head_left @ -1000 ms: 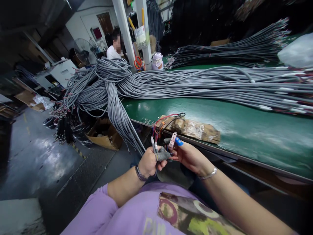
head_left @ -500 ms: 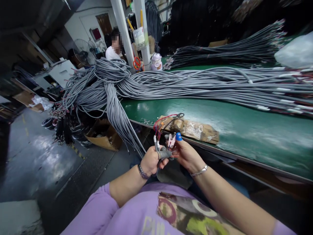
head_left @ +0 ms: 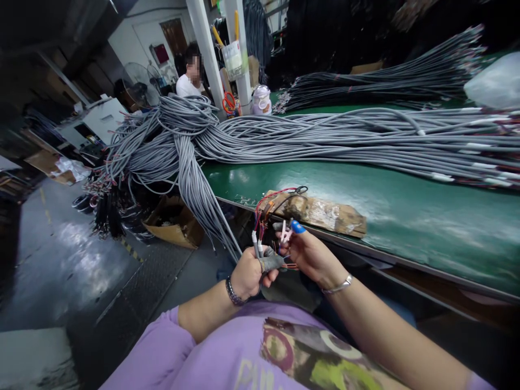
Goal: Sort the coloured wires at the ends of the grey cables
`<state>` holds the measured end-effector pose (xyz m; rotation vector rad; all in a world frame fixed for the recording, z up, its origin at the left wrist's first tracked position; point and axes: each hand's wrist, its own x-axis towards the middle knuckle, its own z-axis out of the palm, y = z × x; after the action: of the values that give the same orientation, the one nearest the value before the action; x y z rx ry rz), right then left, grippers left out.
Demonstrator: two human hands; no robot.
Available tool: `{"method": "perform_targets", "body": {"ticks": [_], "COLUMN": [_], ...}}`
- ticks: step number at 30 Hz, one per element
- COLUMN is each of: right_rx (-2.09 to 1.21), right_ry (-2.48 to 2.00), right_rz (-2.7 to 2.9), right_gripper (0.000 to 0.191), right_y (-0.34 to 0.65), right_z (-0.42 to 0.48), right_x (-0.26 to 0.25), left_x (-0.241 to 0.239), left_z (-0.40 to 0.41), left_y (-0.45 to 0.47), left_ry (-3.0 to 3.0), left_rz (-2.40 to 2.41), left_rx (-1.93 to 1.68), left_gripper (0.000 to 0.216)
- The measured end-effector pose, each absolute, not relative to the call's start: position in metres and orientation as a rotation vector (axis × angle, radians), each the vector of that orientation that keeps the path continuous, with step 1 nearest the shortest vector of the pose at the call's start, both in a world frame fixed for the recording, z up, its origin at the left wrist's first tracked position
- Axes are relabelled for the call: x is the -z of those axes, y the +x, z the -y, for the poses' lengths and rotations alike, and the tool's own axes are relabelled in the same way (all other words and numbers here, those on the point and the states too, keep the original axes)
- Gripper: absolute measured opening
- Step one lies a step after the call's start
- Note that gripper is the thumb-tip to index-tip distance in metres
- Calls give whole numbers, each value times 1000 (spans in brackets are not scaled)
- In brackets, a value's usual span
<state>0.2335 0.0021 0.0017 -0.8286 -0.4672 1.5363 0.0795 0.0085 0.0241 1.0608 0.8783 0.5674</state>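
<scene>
The green counter (head_left: pixel 406 222) runs from the near left edge to the far right. A great heap of grey cables (head_left: pixel 325 138) lies along its far half and spills over the left end toward the floor. Beyond it, a darker bundle (head_left: pixel 385 81) lies at the far side. Another person (head_left: pixel 189 81) sits far left behind a post. A brown box (head_left: pixel 174 227) stands on the floor below the hanging cables. A taped board (head_left: pixel 329 214) lies on the counter's near edge, just beyond the hands. The left hand (head_left: pixel 247 273) is closed around a cable end (head_left: pixel 271 262), held upright in front of the body, just short of the counter edge. Thin red wires (head_left: pixel 264 206) fan up out of it toward the board. The right hand (head_left: pixel 312 254), just right of the left, pinches a small pale connector (head_left: pixel 285 233) between thumb and forefinger, close to the wires. A blue cot (head_left: pixel 297 227) covers one fingertip.
</scene>
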Motion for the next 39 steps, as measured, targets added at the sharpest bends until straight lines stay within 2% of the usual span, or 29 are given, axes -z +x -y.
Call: {"method": "perform_targets", "body": {"ticks": [7, 20, 30, 39], "right_rx": [-1562, -1573, -1579, -1537], "right_ry": [-804, -799, -780, -890], "right_rz": [412, 395, 368, 413], "right_gripper": [45, 52, 35, 35], "right_y": [232, 230, 234, 233], "right_z": [-3, -6, -3, -2], "right_x": [2, 6, 0, -5], "left_x": [-28, -21, -22, -26], "left_z": [-14, -17, -7, -8], "left_y": [84, 90, 79, 91], "left_ry": [1054, 1049, 1044, 951], "left_rz": [-851, -878, -857, -874], "left_rx": [-583, -553, -623, -761], "left_gripper": [47, 48, 43, 43]}}
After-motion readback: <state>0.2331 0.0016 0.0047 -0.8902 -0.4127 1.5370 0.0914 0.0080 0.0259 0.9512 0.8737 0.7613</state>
